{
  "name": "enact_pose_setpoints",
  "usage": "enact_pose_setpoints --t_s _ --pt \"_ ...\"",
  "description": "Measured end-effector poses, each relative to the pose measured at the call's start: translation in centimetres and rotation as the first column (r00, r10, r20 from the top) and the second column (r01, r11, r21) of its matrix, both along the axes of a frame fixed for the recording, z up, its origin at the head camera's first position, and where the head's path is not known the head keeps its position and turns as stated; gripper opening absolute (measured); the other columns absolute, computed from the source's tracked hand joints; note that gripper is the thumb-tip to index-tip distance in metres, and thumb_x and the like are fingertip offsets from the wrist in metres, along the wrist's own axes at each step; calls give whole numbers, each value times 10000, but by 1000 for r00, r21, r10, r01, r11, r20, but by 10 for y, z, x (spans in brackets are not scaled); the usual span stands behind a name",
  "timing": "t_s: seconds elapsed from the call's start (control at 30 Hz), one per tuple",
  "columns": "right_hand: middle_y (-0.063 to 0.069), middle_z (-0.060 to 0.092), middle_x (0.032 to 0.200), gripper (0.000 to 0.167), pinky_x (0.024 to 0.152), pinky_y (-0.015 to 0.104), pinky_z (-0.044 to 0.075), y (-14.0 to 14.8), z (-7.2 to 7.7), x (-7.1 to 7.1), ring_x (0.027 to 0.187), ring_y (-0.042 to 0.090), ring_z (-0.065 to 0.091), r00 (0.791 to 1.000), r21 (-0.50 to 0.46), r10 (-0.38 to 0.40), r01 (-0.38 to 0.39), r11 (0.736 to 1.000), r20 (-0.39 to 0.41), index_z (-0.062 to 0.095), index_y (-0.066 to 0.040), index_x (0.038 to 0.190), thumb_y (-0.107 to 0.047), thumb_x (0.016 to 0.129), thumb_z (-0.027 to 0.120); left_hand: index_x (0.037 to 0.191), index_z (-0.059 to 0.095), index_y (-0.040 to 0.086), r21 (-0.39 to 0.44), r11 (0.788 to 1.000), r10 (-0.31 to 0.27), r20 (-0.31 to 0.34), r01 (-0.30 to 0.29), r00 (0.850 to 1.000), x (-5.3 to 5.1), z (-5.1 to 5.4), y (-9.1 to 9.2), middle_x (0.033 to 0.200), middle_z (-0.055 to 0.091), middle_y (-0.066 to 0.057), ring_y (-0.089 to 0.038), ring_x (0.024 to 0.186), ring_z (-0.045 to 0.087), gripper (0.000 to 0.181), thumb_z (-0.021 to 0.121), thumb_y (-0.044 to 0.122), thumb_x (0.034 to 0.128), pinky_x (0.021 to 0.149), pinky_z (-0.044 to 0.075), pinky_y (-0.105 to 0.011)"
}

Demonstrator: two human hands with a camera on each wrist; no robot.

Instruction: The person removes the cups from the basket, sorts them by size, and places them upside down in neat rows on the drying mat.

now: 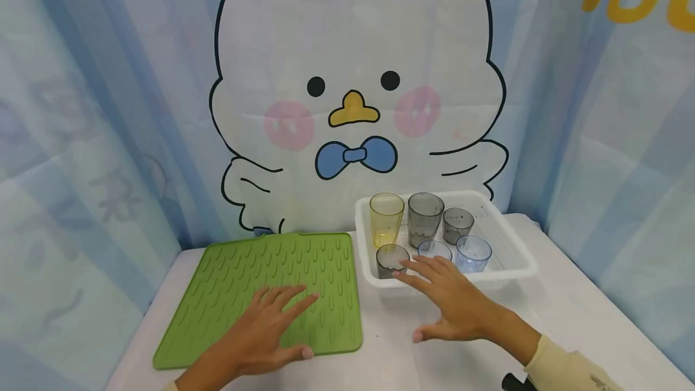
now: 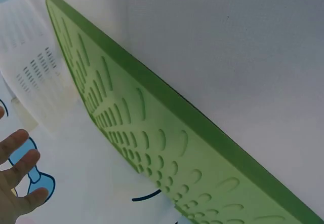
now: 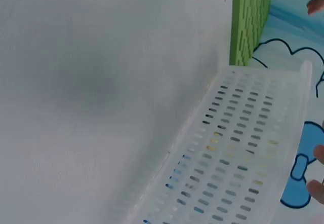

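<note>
My left hand (image 1: 259,332) hovers over the front of a green ridged mat (image 1: 233,282), fingers spread and holding nothing. Near the front rim of a white perforated basket (image 1: 516,261), my right hand (image 1: 453,300) is held with its fingers apart, also holding nothing. Inside the basket stand a tall yellow glass (image 1: 387,219), a tall grey glass (image 1: 425,219), a short grey glass (image 1: 458,225), another short grey glass (image 1: 392,260) and a short blue glass (image 1: 474,253). A second blue glass (image 1: 433,249) is partly covered by my right fingers. In the right wrist view, only a few fingertips show.
A white cloth covers the table (image 1: 391,343). Behind and at both sides hang curtains (image 1: 613,168), the back one printed with a cartoon bird. A small black object (image 1: 516,382) lies by the right sleeve at the bottom edge.
</note>
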State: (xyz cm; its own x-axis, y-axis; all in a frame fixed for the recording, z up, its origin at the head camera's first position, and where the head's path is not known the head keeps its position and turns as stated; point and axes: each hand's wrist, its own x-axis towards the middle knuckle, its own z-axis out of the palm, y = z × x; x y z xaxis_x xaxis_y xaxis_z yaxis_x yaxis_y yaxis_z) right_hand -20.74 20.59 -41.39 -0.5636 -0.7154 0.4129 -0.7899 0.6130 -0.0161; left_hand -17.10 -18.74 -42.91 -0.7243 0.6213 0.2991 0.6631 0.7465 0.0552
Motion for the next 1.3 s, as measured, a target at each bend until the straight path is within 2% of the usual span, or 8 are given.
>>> enact_pose_setpoints --t_s 0.23,0.4,0.47,0.6,0.73,1.0,1.23,1.3 --pt "103 559 1430 807 967 656 431 25 6 -18 1298 344 515 998 -161 -57 61 985 29 525 -140 1442 -621 824 720 1425 523 257 29 999 35 11 -35 999 -6 1 5 1344 594 -18 -249 1202 590 661 657 613 885 970 454 -536" --pt "148 564 1427 746 1017 643 407 46 12 -32 1309 388 501 972 -227 -168 202 953 161 536 -59 1416 -426 823 800 1370 567 230 80 996 39 29 -41 999 -10 5 10 1265 629 23 -214 1181 604 607 639 610 902 957 467 -522" --pt "168 544 1441 747 1032 650 395 54 14 -39 1321 416 480 945 -224 -231 284 932 232 517 -53 1429 -418 839 792 1350 580 219 95 995 33 15 -34 999 -11 7 13 1230 640 42 -188 1164 609 600 635 614 903 948 471 -505" --pt "229 463 1492 816 1040 693 364 71 18 -51 1357 483 410 867 -163 -349 425 890 357 444 -31 1477 -499 876 737 1339 590 218 98 995 35 5 -36 999 -15 11 19 1186 649 52 -175 1131 620 600 608 637 910 946 485 -492" --pt "280 399 1521 910 1010 730 361 86 17 -62 1372 525 371 797 -78 -438 512 856 416 390 7 1504 -582 879 691 1353 584 230 107 993 41 41 -45 998 -19 16 26 1206 655 21 -213 1129 631 588 595 630 922 949 493 -513" --pt "386 400 1465 1023 989 723 390 101 10 -76 1326 574 409 715 32 -491 550 834 498 343 142 1466 -594 853 704 1354 582 226 115 992 39 79 -48 996 -26 24 39 1193 656 31 -156 1017 643 581 592 620 926 849 523 -440" --pt "407 457 1396 1061 995 687 413 109 5 -84 1271 570 468 613 100 -494 561 822 617 291 171 1459 -498 809 794 1348 588 222 137 990 30 95 -43 995 -35 32 51 1200 656 41 -85 948 638 558 573 607 944 753 519 -322" --pt "396 477 1379 1028 992 679 422 110 5 -86 1251 562 486 595 121 -500 561 819 629 306 170 1451 -440 802 819 1348 588 217 145 988 38 117 -55 992 -38 36 56 1209 653 46 -88 955 638 575 554 627 946 751 516 -310"
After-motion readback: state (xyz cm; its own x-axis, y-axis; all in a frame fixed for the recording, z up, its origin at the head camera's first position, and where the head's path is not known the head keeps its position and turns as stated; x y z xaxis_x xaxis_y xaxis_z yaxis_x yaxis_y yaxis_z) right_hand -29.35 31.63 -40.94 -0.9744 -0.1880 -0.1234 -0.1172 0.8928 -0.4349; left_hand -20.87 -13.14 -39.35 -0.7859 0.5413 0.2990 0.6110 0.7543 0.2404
